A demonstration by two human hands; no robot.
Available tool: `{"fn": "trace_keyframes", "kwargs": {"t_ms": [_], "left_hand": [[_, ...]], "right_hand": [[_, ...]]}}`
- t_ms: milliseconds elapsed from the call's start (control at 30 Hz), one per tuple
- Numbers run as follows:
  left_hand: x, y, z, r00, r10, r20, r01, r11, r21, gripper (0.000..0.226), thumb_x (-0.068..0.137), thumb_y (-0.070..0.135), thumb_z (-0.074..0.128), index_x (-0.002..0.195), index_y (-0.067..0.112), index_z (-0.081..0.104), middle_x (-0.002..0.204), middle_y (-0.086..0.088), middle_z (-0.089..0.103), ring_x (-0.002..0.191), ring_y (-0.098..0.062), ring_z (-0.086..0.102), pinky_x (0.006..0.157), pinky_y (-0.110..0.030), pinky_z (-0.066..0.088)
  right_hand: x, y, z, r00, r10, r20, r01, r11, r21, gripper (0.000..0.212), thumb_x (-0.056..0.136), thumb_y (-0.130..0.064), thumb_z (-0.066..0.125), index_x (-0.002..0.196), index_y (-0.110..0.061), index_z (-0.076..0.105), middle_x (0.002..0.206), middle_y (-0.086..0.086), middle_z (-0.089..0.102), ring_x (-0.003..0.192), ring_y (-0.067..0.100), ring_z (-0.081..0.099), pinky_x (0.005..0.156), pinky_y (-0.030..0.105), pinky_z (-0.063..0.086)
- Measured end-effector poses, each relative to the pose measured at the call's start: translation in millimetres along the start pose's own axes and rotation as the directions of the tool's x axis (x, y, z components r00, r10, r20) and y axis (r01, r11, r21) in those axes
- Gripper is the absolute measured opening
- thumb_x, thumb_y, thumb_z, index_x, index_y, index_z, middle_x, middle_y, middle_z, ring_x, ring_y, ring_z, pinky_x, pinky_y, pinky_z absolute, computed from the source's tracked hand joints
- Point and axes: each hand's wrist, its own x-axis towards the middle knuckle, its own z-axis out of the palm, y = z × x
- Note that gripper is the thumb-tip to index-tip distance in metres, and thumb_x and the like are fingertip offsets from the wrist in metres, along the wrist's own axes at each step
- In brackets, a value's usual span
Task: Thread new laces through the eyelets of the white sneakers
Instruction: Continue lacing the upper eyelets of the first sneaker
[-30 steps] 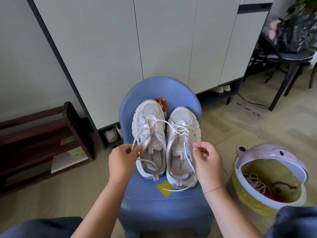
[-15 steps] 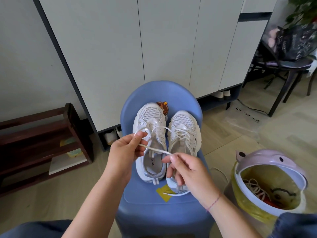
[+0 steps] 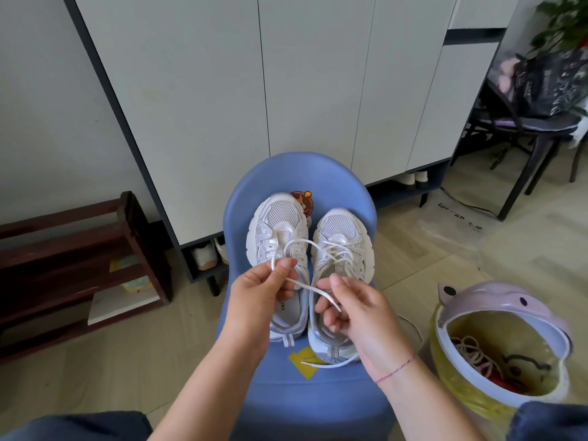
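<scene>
Head view: lace (image 3: 299, 284) in left hand (image 3: 258, 296)

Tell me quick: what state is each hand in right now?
Left hand: closed, pinching the white lace.
Right hand: closed, fingers curled round the same lace near its tip.

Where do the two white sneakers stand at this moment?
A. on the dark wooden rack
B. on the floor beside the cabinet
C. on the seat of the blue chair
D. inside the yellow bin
C: both sneakers stand side by side on the blue chair, under the left hand and right hand, which hold a white lace.
</scene>
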Motion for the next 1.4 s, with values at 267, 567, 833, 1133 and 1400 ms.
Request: {"fn": "trace_keyframes", "kwargs": {"t_ms": [267,567,833,1133,1400], "left_hand": [[6,0,-4,0.997,0.046,-0.056,-0.046,0.999,0.008,0.015,0.089,0.017,0.062,0.087,0.010,0.074,0.063,0.002,0.061,0.058,-0.008,0.052,0.064,-0.020,0.046],[5,-4,-1,1.000,0.008,-0.028,-0.010,0.998,-0.058,0.013,0.080,0.019,0.069,0.087,0.010,0.073,0.070,0.000,0.065,0.062,-0.008,0.057,0.071,-0.021,0.049],[-2,-14,11,0.996,-0.067,0.054,0.066,0.998,0.018,0.008,0.077,0.012,0.071,0.072,0.005,0.073,0.091,-0.004,0.075,0.066,-0.007,0.063,0.060,-0.015,0.050],[19,-7,12,0.998,-0.001,-0.059,0.003,0.999,0.044,0.005,0.083,0.000,0.069,0.079,0.001,0.071,0.070,0.004,0.071,0.059,-0.011,0.059,0.065,-0.020,0.055],[33,-14,16,0.994,0.010,-0.107,0.000,0.996,0.093,0.011,0.084,-0.002,0.068,0.079,0.007,0.071,0.068,-0.003,0.069,0.064,-0.018,0.059,0.067,-0.023,0.054]], "right_hand": [[-3,4,-14,0.998,0.052,-0.030,-0.050,0.997,0.052,0.010,0.088,-0.002,0.059,0.095,0.000,0.066,0.068,0.010,0.067,0.060,0.015,0.062,0.059,0.025,0.052],[-1,7,-13,0.997,0.059,-0.059,-0.059,0.998,-0.014,0.014,0.086,0.004,0.061,0.085,-0.006,0.069,0.060,0.004,0.065,0.051,0.009,0.054,0.053,0.020,0.046],[18,8,12,0.990,0.057,-0.128,-0.049,0.997,0.063,0.019,0.088,-0.001,0.059,0.076,-0.011,0.070,0.055,-0.001,0.061,0.049,0.007,0.051,0.049,0.016,0.042],[42,37,25,0.858,-0.131,-0.497,-0.045,0.944,-0.326,0.024,0.091,-0.033,0.054,0.079,-0.013,0.062,0.068,-0.005,0.060,0.070,0.016,0.055,0.064,0.028,0.041],[60,43,31,0.801,-0.207,-0.562,0.046,0.957,-0.288,0.022,0.091,-0.024,0.057,0.071,-0.018,0.061,0.062,-0.008,0.055,0.067,0.014,0.049,0.063,0.026,0.037]]}}
